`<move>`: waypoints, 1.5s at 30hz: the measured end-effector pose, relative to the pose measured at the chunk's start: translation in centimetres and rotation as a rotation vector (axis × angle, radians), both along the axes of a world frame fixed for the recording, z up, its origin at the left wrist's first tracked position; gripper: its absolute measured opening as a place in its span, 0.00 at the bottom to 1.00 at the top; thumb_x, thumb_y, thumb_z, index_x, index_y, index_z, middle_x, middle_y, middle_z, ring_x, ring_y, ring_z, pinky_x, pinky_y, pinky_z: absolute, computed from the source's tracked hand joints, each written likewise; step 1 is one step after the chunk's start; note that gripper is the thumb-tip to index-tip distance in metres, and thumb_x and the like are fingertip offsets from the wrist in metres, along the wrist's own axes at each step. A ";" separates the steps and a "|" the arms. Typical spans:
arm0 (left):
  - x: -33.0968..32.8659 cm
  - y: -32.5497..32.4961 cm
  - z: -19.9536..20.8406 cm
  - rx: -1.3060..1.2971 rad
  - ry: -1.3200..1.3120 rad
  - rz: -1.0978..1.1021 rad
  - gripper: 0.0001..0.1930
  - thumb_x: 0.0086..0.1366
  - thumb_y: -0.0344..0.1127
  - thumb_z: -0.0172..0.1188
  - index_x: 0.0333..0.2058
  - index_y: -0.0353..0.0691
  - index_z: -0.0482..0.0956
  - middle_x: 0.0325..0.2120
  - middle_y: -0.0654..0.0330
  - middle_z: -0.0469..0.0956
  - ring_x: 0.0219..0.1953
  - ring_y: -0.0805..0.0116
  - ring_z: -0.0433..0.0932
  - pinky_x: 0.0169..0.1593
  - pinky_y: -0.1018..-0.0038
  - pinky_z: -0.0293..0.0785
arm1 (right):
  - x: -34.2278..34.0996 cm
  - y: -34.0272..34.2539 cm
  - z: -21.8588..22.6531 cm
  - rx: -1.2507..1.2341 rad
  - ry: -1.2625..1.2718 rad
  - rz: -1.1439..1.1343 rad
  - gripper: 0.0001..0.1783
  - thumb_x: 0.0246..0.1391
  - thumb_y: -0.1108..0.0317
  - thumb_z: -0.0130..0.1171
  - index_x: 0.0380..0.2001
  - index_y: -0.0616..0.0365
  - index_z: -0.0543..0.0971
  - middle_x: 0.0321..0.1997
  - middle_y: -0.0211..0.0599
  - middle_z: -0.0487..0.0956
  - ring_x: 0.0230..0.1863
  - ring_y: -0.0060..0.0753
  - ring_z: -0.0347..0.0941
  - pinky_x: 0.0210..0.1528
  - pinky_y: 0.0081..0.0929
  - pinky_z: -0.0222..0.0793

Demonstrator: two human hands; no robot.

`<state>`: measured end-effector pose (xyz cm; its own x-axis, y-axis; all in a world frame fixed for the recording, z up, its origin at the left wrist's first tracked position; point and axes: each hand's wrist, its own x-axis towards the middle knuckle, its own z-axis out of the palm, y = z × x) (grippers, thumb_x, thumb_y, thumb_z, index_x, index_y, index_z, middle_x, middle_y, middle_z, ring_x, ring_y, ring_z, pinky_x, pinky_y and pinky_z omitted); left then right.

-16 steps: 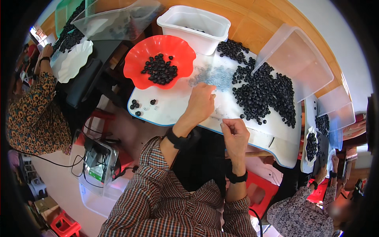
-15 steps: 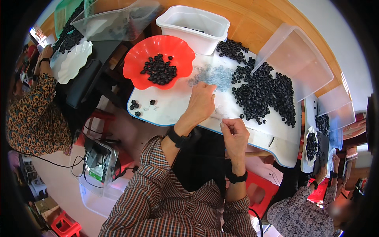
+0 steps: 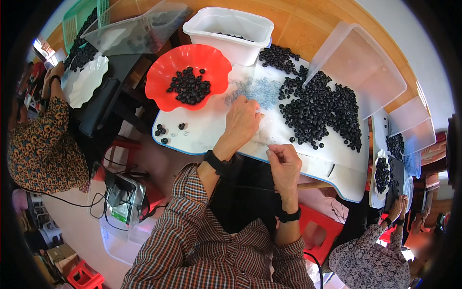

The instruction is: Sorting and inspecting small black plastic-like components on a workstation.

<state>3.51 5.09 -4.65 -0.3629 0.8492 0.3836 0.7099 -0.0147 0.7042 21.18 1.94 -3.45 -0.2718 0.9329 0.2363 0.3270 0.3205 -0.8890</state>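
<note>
Your left hand is, in the head view, over the white table, its fingers curled down at the near side of a scatter of small clear pieces; its back hides most of the fingertips, so whether they grip anything cannot be told. Your right hand is at the near edge, thumb and forefinger drawn together, though it cannot be told whether something tiny sits between them. Beyond it, to the right, a heap of black ring-like pieces spreads toward a tilted clear bin; more dark pieces lie in the red bowl at the left, and a few loose black pieces sit near the left corner. For parts this small, a light pinch with the fingertips would likely serve you better than a firm squeeze, which might flick one away. Work from the fringe of the clear scatter, where single pieces should separate more easily, and let your left wrist clear the bowl's rim. With your right hand so close to the edge, a dropped piece could roll off, so bring it further in over the tabletop
</note>
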 end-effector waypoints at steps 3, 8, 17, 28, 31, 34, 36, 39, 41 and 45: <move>0.0 0.4 0.1 -0.048 0.025 0.042 0.08 0.54 0.31 0.63 0.33 0.38 0.78 0.28 0.53 0.73 0.35 0.52 0.73 0.37 0.61 0.69 | -0.1 -0.1 0.0 -0.002 0.019 -0.003 0.05 0.47 0.81 0.63 0.30 0.64 0.79 0.27 0.34 0.75 0.24 0.21 0.70 0.27 0.19 0.68; 0.3 0.0 0.4 -0.019 -0.005 0.049 0.07 0.55 0.32 0.63 0.33 0.40 0.79 0.29 0.53 0.73 0.33 0.52 0.74 0.37 0.60 0.70 | 0.0 -0.2 -0.1 0.042 -0.002 0.003 0.06 0.47 0.81 0.63 0.30 0.64 0.79 0.27 0.35 0.75 0.24 0.22 0.70 0.27 0.19 0.67; 0.3 -0.1 1.0 -0.072 0.042 0.011 0.12 0.53 0.31 0.65 0.38 0.42 0.79 0.31 0.51 0.72 0.35 0.51 0.75 0.37 0.60 0.72 | -0.2 -0.3 -0.1 0.027 -0.008 0.003 0.06 0.47 0.81 0.62 0.31 0.64 0.79 0.28 0.37 0.75 0.24 0.24 0.71 0.27 0.20 0.68; 0.9 0.5 -0.2 0.074 0.074 0.035 0.05 0.56 0.30 0.61 0.29 0.39 0.73 0.28 0.54 0.72 0.32 0.50 0.74 0.34 0.60 0.70 | -0.1 -0.4 -0.2 0.043 0.002 0.011 0.05 0.47 0.81 0.62 0.30 0.64 0.79 0.27 0.36 0.74 0.23 0.23 0.69 0.26 0.21 0.67; 1.0 0.5 -0.2 0.090 0.088 0.027 0.03 0.56 0.28 0.59 0.29 0.40 0.74 0.29 0.54 0.73 0.33 0.50 0.75 0.35 0.60 0.71 | -0.1 -0.4 -0.3 0.043 0.017 0.014 0.05 0.47 0.81 0.62 0.30 0.64 0.79 0.27 0.36 0.74 0.23 0.23 0.70 0.26 0.20 0.67; 1.0 0.6 -0.3 0.092 0.095 0.033 0.03 0.57 0.27 0.57 0.31 0.39 0.74 0.29 0.53 0.73 0.34 0.50 0.75 0.36 0.60 0.71 | 0.0 -0.5 -0.1 0.036 0.012 0.015 0.05 0.47 0.81 0.62 0.30 0.64 0.79 0.28 0.36 0.74 0.23 0.23 0.70 0.27 0.21 0.68; 1.0 0.5 -0.4 0.085 0.098 0.033 0.03 0.57 0.26 0.56 0.32 0.39 0.74 0.30 0.53 0.74 0.34 0.49 0.75 0.36 0.59 0.72 | 0.0 -0.6 0.0 0.014 0.018 0.013 0.05 0.47 0.81 0.61 0.30 0.64 0.79 0.28 0.36 0.75 0.24 0.23 0.71 0.27 0.20 0.68; 0.8 0.2 -0.6 0.095 0.088 0.025 0.05 0.58 0.26 0.54 0.34 0.39 0.74 0.31 0.52 0.74 0.34 0.49 0.75 0.36 0.58 0.72 | 0.1 -0.6 0.1 0.036 0.018 0.016 0.05 0.47 0.82 0.61 0.30 0.64 0.79 0.28 0.36 0.75 0.24 0.24 0.71 0.27 0.20 0.68; 0.9 -0.1 -0.7 0.112 0.073 0.012 0.05 0.59 0.27 0.54 0.35 0.39 0.74 0.31 0.51 0.74 0.34 0.48 0.76 0.36 0.58 0.72 | 0.1 -0.6 -0.1 0.037 0.033 0.007 0.05 0.47 0.82 0.61 0.30 0.64 0.79 0.29 0.36 0.75 0.24 0.24 0.71 0.27 0.20 0.68; 1.3 -1.0 0.0 0.029 0.151 0.007 0.07 0.60 0.30 0.56 0.37 0.39 0.75 0.32 0.51 0.75 0.34 0.49 0.76 0.36 0.59 0.73 | 0.1 -0.6 0.1 0.043 0.034 0.010 0.05 0.47 0.82 0.61 0.30 0.64 0.79 0.29 0.37 0.75 0.24 0.24 0.71 0.27 0.20 0.68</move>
